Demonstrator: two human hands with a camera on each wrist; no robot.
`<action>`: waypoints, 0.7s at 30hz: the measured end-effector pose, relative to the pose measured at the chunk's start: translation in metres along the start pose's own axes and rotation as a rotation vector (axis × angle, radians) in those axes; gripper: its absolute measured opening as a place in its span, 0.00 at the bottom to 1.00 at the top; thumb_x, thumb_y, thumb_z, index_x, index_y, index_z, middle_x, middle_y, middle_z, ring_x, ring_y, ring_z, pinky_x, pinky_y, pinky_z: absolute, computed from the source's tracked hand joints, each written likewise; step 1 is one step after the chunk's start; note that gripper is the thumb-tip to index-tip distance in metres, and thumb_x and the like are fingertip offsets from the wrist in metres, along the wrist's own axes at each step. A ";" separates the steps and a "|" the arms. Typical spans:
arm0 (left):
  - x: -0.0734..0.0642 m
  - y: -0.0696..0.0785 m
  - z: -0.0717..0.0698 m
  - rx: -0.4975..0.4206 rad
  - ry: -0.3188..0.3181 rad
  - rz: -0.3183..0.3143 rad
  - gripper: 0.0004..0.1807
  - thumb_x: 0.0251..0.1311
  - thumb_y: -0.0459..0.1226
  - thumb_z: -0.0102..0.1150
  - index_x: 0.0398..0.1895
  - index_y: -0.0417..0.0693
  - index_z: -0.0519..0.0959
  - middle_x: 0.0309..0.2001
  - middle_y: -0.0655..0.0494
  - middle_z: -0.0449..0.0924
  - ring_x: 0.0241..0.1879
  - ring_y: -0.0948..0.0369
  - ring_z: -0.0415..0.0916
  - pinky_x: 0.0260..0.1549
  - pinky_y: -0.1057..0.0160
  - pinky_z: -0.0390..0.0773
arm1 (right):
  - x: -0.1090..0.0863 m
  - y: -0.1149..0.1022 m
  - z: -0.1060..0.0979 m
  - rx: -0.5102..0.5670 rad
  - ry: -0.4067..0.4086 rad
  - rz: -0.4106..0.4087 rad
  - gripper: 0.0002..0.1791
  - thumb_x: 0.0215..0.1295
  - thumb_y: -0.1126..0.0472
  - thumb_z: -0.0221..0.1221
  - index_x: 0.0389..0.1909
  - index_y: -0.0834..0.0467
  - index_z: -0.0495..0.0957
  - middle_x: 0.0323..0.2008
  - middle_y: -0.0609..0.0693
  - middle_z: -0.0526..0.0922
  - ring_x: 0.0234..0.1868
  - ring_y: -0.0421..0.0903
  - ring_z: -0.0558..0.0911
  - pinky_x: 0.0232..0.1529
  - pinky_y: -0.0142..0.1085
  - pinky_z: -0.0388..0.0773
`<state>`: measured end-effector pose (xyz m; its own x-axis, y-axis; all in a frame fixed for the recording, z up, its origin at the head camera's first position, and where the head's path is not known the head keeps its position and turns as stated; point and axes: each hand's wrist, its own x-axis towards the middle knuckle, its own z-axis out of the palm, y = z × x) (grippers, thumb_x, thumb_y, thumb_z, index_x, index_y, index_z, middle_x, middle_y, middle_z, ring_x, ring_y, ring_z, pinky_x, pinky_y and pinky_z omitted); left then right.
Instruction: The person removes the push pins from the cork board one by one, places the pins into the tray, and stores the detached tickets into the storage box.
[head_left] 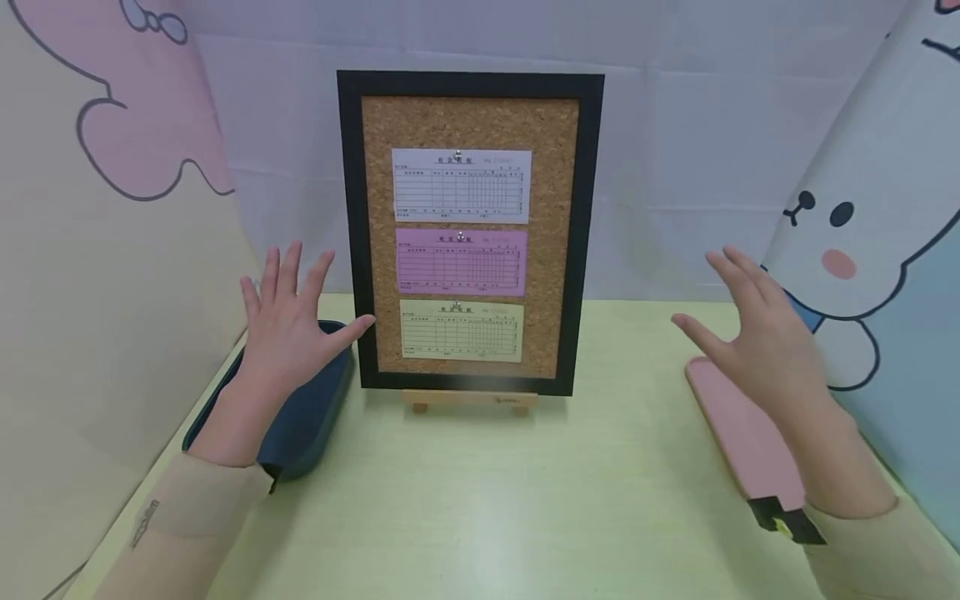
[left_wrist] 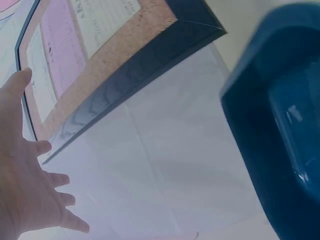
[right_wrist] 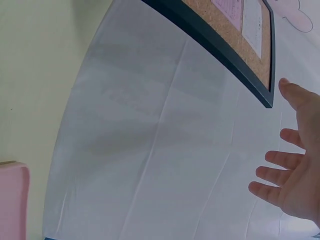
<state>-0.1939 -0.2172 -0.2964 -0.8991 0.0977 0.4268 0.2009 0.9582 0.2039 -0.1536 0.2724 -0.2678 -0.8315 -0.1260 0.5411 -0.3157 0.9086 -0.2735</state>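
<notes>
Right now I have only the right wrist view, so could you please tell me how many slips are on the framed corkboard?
Observer: Three are on the board, one above another: a white slip on top, a pink slip in the middle and a yellow slip lowest.
Operator: Thank you; may I ask what shows beneath its lower edge?
Observer: A small wooden stand.
Operator: And could you please tell me whether the left hand holds anything?
Observer: It holds nothing; its fingers are spread.
</notes>
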 end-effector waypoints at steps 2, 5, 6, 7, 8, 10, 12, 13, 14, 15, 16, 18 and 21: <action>0.005 0.004 -0.003 -0.021 0.013 -0.007 0.51 0.53 0.66 0.53 0.75 0.57 0.46 0.75 0.44 0.33 0.73 0.46 0.24 0.61 0.32 0.26 | 0.007 -0.007 -0.001 0.015 0.043 -0.023 0.44 0.56 0.53 0.66 0.72 0.50 0.55 0.72 0.54 0.56 0.68 0.61 0.61 0.53 0.64 0.65; 0.014 0.011 -0.005 -0.067 0.031 -0.017 0.50 0.53 0.64 0.54 0.75 0.56 0.47 0.75 0.44 0.33 0.73 0.45 0.24 0.61 0.31 0.27 | 0.019 -0.014 -0.001 0.038 0.136 -0.094 0.44 0.53 0.57 0.68 0.70 0.51 0.58 0.70 0.55 0.61 0.66 0.61 0.65 0.52 0.62 0.68; 0.017 0.014 -0.006 -0.083 0.038 -0.020 0.50 0.54 0.64 0.55 0.74 0.55 0.48 0.75 0.44 0.34 0.73 0.46 0.24 0.61 0.31 0.28 | 0.023 -0.016 -0.001 0.041 0.169 -0.119 0.43 0.52 0.57 0.69 0.69 0.52 0.60 0.69 0.56 0.63 0.65 0.60 0.66 0.51 0.62 0.69; 0.021 0.016 -0.006 -0.100 0.043 -0.023 0.50 0.54 0.63 0.55 0.74 0.54 0.48 0.75 0.44 0.34 0.73 0.46 0.24 0.62 0.31 0.28 | 0.027 -0.018 0.000 0.042 0.201 -0.143 0.43 0.51 0.58 0.69 0.69 0.53 0.61 0.68 0.56 0.64 0.65 0.59 0.67 0.51 0.60 0.70; 0.024 0.018 -0.007 -0.116 0.050 -0.026 0.50 0.53 0.63 0.56 0.74 0.54 0.49 0.75 0.44 0.34 0.73 0.46 0.24 0.62 0.32 0.28 | 0.030 -0.019 0.000 0.040 0.228 -0.162 0.42 0.50 0.59 0.70 0.68 0.54 0.62 0.67 0.56 0.66 0.65 0.57 0.67 0.51 0.59 0.70; 0.030 0.022 -0.008 -0.145 0.060 -0.029 0.49 0.53 0.63 0.56 0.74 0.53 0.49 0.75 0.45 0.34 0.73 0.46 0.24 0.62 0.32 0.29 | 0.038 -0.024 0.001 0.048 0.266 -0.181 0.41 0.51 0.59 0.70 0.67 0.56 0.64 0.65 0.56 0.69 0.64 0.55 0.69 0.53 0.56 0.71; 0.036 0.026 -0.009 -0.167 0.074 -0.025 0.49 0.54 0.62 0.57 0.74 0.54 0.49 0.75 0.46 0.34 0.74 0.47 0.24 0.62 0.32 0.29 | 0.045 -0.029 0.001 0.058 0.294 -0.190 0.39 0.51 0.59 0.70 0.65 0.57 0.67 0.63 0.56 0.71 0.62 0.55 0.71 0.54 0.53 0.72; 0.039 0.028 -0.009 -0.180 0.080 -0.026 0.49 0.54 0.61 0.57 0.74 0.55 0.49 0.75 0.46 0.34 0.74 0.47 0.25 0.62 0.32 0.30 | 0.049 -0.032 0.001 0.063 0.309 -0.194 0.38 0.51 0.59 0.70 0.64 0.58 0.67 0.62 0.56 0.73 0.60 0.56 0.73 0.53 0.52 0.72; 0.041 0.030 -0.010 -0.192 0.085 -0.028 0.48 0.54 0.60 0.58 0.73 0.55 0.49 0.75 0.46 0.34 0.74 0.47 0.25 0.62 0.32 0.30 | 0.053 -0.036 0.001 0.071 0.319 -0.196 0.37 0.52 0.59 0.70 0.63 0.58 0.68 0.61 0.55 0.74 0.57 0.56 0.75 0.53 0.51 0.73; 0.044 0.031 -0.010 -0.205 0.091 -0.029 0.48 0.54 0.60 0.58 0.73 0.56 0.49 0.75 0.47 0.34 0.74 0.48 0.25 0.62 0.32 0.30 | 0.056 -0.039 0.002 0.079 0.331 -0.200 0.36 0.52 0.59 0.70 0.63 0.58 0.69 0.60 0.55 0.75 0.55 0.57 0.77 0.53 0.51 0.73; 0.047 0.033 -0.011 -0.218 0.097 -0.030 0.48 0.54 0.59 0.59 0.73 0.56 0.50 0.75 0.47 0.34 0.74 0.48 0.25 0.63 0.32 0.30 | 0.060 -0.043 0.002 0.085 0.346 -0.208 0.35 0.53 0.59 0.69 0.62 0.59 0.70 0.59 0.55 0.76 0.52 0.57 0.78 0.51 0.51 0.74; 0.053 0.037 -0.012 -0.239 0.105 -0.038 0.47 0.54 0.59 0.59 0.73 0.57 0.50 0.75 0.48 0.34 0.74 0.48 0.25 0.63 0.33 0.30 | 0.067 -0.049 0.003 0.095 0.370 -0.222 0.33 0.53 0.58 0.69 0.61 0.59 0.71 0.57 0.55 0.78 0.47 0.57 0.80 0.48 0.51 0.75; 0.060 0.043 -0.013 -0.273 0.109 -0.050 0.47 0.54 0.59 0.59 0.73 0.57 0.50 0.76 0.50 0.32 0.74 0.50 0.24 0.64 0.35 0.29 | 0.078 -0.057 0.005 0.115 0.395 -0.263 0.31 0.54 0.58 0.69 0.59 0.60 0.73 0.55 0.55 0.79 0.45 0.57 0.81 0.46 0.51 0.76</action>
<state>-0.2344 -0.1736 -0.2502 -0.8662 0.0087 0.4995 0.2679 0.8520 0.4497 -0.2029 0.2087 -0.2139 -0.4870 -0.1642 0.8578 -0.5588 0.8134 -0.1615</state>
